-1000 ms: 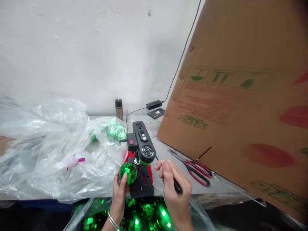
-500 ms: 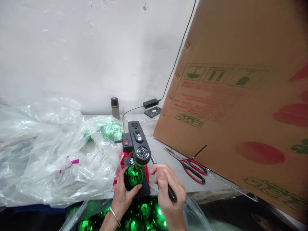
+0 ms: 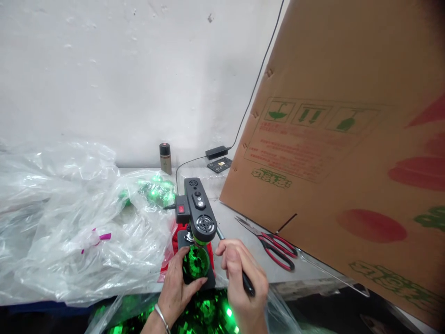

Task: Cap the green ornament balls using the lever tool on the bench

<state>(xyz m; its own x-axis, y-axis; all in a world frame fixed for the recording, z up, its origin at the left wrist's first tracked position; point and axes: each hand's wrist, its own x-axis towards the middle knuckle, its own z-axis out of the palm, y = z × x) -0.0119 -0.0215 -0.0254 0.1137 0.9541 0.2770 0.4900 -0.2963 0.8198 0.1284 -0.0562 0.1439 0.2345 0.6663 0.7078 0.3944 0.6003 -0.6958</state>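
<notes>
My left hand (image 3: 179, 287) cups a green mirrored ball (image 3: 196, 262) and holds it on the black base plate directly under the head of a small black bench machine (image 3: 197, 211). My right hand (image 3: 239, 273) is closed round the machine's lever, a metal rod with a black grip (image 3: 247, 283), just right of the ball. A metal bangle sits on my left wrist. Below the table edge lies an open plastic bag with several green mirrored balls (image 3: 208, 313).
Red-handled scissors (image 3: 274, 248) lie on the table right of the machine. A large tilted cardboard box (image 3: 347, 153) fills the right side. Crumpled clear plastic bags (image 3: 73, 232) cover the left; one holds green balls (image 3: 156, 190). A small bottle (image 3: 165, 157) and a power adapter (image 3: 216, 151) stand by the wall.
My left hand has carried the green ball from the machine's left side to under its head. My right hand has kept its grip on the lever.
</notes>
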